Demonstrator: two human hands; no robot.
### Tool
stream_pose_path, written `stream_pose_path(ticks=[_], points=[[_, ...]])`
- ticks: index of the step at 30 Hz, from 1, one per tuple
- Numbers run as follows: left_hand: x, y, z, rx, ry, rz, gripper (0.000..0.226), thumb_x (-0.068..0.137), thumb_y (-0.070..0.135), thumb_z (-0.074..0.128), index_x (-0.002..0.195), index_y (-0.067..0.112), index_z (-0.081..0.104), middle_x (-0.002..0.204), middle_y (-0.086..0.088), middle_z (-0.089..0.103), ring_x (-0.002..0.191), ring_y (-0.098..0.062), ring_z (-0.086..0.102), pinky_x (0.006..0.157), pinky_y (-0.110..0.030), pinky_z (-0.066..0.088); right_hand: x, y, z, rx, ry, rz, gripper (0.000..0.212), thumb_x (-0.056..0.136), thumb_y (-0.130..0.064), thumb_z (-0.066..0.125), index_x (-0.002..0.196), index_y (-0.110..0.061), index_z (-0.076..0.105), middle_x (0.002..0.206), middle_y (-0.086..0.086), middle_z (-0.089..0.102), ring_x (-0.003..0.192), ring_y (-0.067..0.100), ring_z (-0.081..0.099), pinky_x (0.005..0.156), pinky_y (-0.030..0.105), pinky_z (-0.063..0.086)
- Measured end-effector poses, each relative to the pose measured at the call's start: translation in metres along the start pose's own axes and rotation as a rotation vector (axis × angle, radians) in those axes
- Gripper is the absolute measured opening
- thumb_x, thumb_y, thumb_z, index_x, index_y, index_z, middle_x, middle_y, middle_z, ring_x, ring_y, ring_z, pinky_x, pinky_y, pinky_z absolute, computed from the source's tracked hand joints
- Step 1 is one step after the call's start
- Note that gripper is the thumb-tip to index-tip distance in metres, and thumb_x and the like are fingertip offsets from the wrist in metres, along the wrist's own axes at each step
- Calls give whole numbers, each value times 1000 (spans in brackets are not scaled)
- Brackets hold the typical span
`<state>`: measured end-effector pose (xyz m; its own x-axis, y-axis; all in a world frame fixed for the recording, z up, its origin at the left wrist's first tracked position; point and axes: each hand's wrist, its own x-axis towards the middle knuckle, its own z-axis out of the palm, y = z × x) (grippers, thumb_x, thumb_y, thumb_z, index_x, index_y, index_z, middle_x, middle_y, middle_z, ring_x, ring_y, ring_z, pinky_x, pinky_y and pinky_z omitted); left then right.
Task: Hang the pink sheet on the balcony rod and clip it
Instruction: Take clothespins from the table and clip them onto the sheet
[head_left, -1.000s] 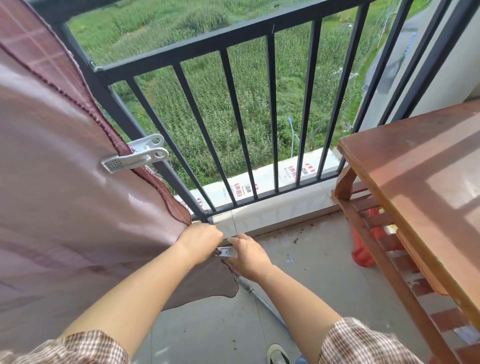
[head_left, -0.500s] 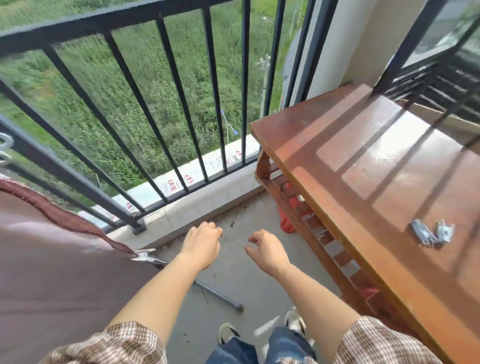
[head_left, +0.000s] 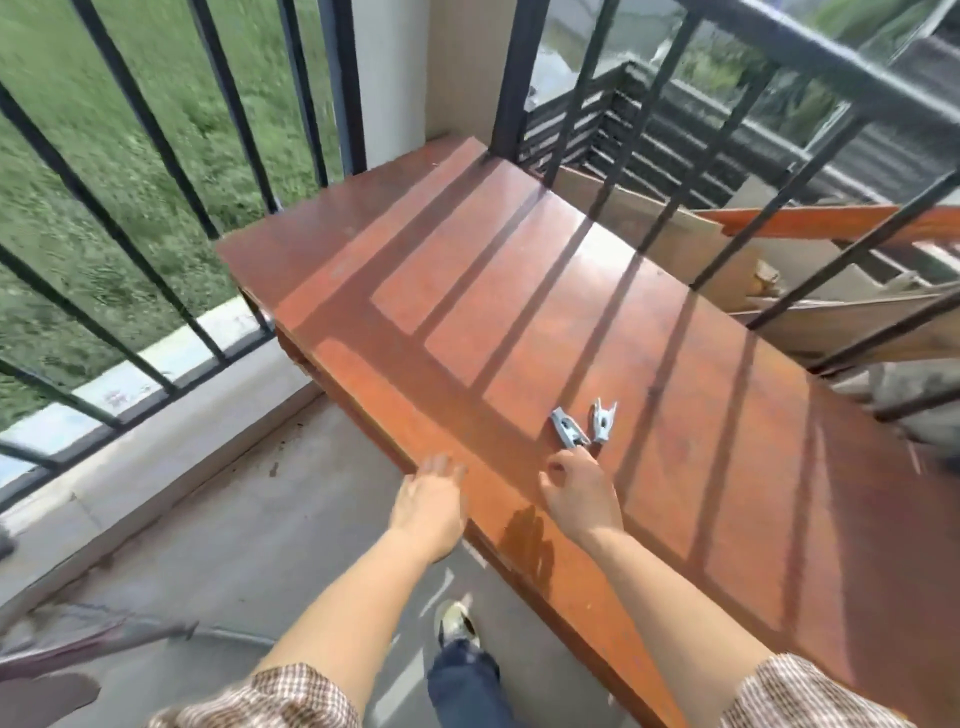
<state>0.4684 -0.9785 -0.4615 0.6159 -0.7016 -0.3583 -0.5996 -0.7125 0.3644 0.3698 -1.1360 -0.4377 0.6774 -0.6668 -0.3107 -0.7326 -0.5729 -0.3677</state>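
Head view: silvery clips (head_left: 569, 427) near loose, empty right hand (head_left: 582, 499); left hand (head_left: 431, 506) likewise.

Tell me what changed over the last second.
Both hands let go of the clip on the pink sheet and swung right to the wooden table. The right hand now reaches for two metal clips; the left hand hovers at its edge. The clips lie unmoved.

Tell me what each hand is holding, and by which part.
Nothing is held. The left hand is open over the table edge; the right hand reaches for the clips, no grip yet.
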Motion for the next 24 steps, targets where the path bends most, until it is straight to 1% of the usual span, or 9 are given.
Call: stream_pose_path(ticks=[2,5,8,10,11,13,17,20,24], points=[[18,25,11,32,-41,-10,50,98,27,37,145,18,26,156,-8,17,143,-26,16,110,-40,28,17,23,-11,-5,-3,-12,23,87,-24,57,106,-10,62,113,6,57,108,27,56,89,35,46],[38,41,28,98,-115,-97,61,100,38,28,152,15,4,159,-14,-5,146,-33,-5,118,-41,13,43,38,-22,-78,-80,-9,25,89,-25,51,109,-11,55,117,6,51,109,30,53,84,37,45],[43,37,44,197,-134,-118,68,99,48,20,150,11,-7,157,-21,-11,145,-38,-11,120,-43,4,67,38,-24,-141,-120,-25,29,90,-25,49,115,-9,51,133,9,43,112,31,53,83,36,44],[39,33,51,191,-123,-125,71,97,52,13,148,11,-13,156,-19,-16,145,-36,-13,118,-41,1,77,33,-22,-160,-144,-30,27,92,-23,48,113,-7,50,131,10,43,110,31,54,77,34,43],[36,32,52,187,-108,-123,73,93,57,4,146,11,-17,156,-18,-18,145,-35,-14,118,-40,1,82,31,-20,-164,-151,-24,26,92,-22,47,112,-6,50,127,9,44,109,31,54,75,33,42],[34,30,52,198,-110,-127,75,83,60,-9,138,12,-25,154,-16,-23,144,-33,-17,118,-38,1,88,27,-15,-172,-157,-12,26,91,-17,46,114,-6,50,123,9,46,109,31,54,77,34,43],[37,34,45,209,-212,-163,74,99,51,17,145,8,-22,153,-18,-26,143,-31,-22,119,-38,-2,92,21,-3,-240,-163,-63,27,93,-12,44,118,-5,49,125,11,47,116,30,51,87,37,44],[40,39,33,219,-288,-164,75,100,46,26,147,8,-18,154,-16,-25,144,-30,-20,119,-38,2,89,17,4,-294,-162,-87,27,94,-12,41,120,-5,47,124,11,47,114,31,53,85,37,44],[39,33,17,87,-330,-202,68,99,35,35,152,16,-4,159,-7,-16,147,-23,-9,119,-41,5,88,8,8,-260,-218,-67,30,95,-19,42,121,-6,47,123,12,48,111,33,55,87,38,44]])
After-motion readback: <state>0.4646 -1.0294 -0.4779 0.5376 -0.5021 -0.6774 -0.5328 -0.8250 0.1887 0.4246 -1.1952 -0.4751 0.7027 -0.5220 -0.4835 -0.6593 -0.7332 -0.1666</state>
